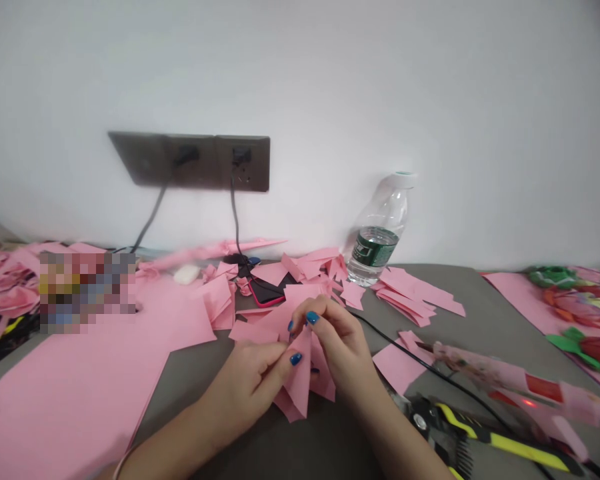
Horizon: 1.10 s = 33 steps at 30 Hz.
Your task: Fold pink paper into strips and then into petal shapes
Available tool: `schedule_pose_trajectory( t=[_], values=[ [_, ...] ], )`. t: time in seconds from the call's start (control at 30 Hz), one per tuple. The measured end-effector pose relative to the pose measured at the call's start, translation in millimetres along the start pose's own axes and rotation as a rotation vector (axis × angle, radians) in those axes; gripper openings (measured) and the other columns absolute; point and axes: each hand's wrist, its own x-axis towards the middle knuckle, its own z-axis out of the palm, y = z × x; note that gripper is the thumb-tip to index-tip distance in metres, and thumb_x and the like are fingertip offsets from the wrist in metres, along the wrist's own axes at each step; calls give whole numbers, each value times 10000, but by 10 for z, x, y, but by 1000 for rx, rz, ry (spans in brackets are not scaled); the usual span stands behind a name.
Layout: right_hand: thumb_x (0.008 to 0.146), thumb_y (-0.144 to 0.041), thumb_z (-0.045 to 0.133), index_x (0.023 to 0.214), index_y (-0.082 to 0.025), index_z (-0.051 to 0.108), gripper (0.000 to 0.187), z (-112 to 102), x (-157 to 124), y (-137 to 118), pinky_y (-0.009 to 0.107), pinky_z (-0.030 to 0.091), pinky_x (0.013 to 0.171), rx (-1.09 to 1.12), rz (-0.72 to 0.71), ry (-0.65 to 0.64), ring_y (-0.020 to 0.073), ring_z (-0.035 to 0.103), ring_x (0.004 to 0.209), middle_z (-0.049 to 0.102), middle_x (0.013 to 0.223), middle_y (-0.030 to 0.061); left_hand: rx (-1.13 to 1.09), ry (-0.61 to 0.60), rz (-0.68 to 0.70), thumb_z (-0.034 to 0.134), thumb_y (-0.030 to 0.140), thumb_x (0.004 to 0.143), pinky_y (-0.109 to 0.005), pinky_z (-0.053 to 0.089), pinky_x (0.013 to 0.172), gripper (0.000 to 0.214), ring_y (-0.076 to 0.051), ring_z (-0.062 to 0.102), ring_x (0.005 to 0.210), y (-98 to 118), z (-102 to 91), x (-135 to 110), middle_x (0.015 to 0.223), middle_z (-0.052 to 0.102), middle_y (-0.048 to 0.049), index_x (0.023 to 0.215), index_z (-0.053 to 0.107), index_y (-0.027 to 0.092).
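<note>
Between my two hands is a piece of pink paper (299, 390), folded into pointed flaps that fan out downward. My left hand (253, 377) pinches its left side, with the thumb lying on the front. From above, my right hand (337, 333) grips the top point between thumb and fingers. The fingertips cover the top of the fold. More cut pink paper pieces (307, 267) lie just behind my hands, close to a phone with a red edge (267, 293). A loose pink paper square (403, 363) rests to the right of my right hand.
A water bottle (380, 230) stands tilted near the wall. At right lie a pink glue gun (510, 377) with a red light, yellow-black pliers (500, 437) and paper flowers (580, 300). Large pink sheets (90, 393) cover the left. A black cable crosses behind my right hand.
</note>
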Motion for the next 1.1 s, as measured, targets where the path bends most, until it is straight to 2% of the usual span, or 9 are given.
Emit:
schedule_pose_trajectory(
  t=[0.17, 0.23, 0.33, 0.47, 0.57, 0.73, 0.93, 1.03, 1.1],
  values=[
    [941, -280, 577, 724, -226, 633, 231, -76, 34, 41, 313, 452, 702, 101, 16, 82, 180, 575, 679, 643, 704, 6, -59, -15, -32, 398, 331, 1032, -227, 389, 499, 457, -129, 523, 489, -2, 22, -31, 542, 575, 8, 643, 585, 181],
    [961, -324, 567, 744, -226, 635, 247, -81, 40, 37, 316, 460, 714, 129, 25, 61, 179, 573, 683, 640, 727, 9, -105, -5, -59, 393, 353, 1038, -228, 433, 522, 459, -149, 604, 536, -1, 19, -31, 609, 666, -22, 684, 624, 176],
    [945, -372, 601, 769, -222, 648, 236, -58, 35, 2, 310, 473, 699, 80, 48, -17, 183, 582, 695, 642, 746, 15, -123, 24, -75, 401, 367, 1039, -220, 460, 553, 455, -161, 660, 594, 6, 2, -15, 665, 715, -40, 715, 650, 168],
    [901, -359, 661, 758, -218, 636, 203, -26, 20, -35, 291, 474, 684, 10, 29, -27, 183, 582, 723, 649, 762, 21, -94, 38, -61, 399, 347, 1037, -208, 429, 540, 451, -140, 623, 573, 16, -13, 9, 646, 690, -26, 713, 652, 161],
    [899, -345, 659, 746, -215, 621, 204, -18, 13, -33, 299, 472, 712, -26, 12, 2, 187, 586, 736, 648, 756, 22, -59, 41, -55, 406, 340, 1029, -207, 364, 502, 451, -111, 509, 509, 14, -9, 11, 567, 585, 13, 659, 594, 165],
    [901, -414, 650, 764, -217, 637, 240, -3, 10, -32, 302, 489, 710, -37, 77, -4, 198, 602, 750, 662, 769, 28, -68, 47, -75, 398, 344, 1033, -224, 334, 512, 445, -112, 456, 522, -2, -5, 11, 585, 559, 16, 651, 550, 176],
    [884, -429, 681, 759, -212, 625, 256, 34, 6, -39, 283, 469, 681, -14, 120, -122, 185, 576, 751, 627, 791, 26, -21, 124, -41, 413, 332, 1021, -243, 210, 477, 435, -96, 275, 502, -39, -7, 8, 566, 263, 66, 610, 343, 209],
    [896, -398, 673, 733, -204, 602, 262, 44, 3, -43, 280, 455, 702, 15, 138, -169, 179, 564, 766, 609, 800, 23, -30, 95, -45, 396, 341, 1028, -248, 210, 486, 414, -100, 282, 517, -58, -7, 5, 585, 271, 64, 637, 371, 207],
    [906, -386, 665, 728, -203, 595, 265, 37, 1, -39, 278, 443, 691, 26, 141, -147, 171, 547, 743, 599, 786, 16, -26, 92, -63, 404, 354, 1026, -245, 230, 495, 394, -103, 318, 527, -68, -4, 9, 588, 319, 63, 662, 408, 203]
  ],
)
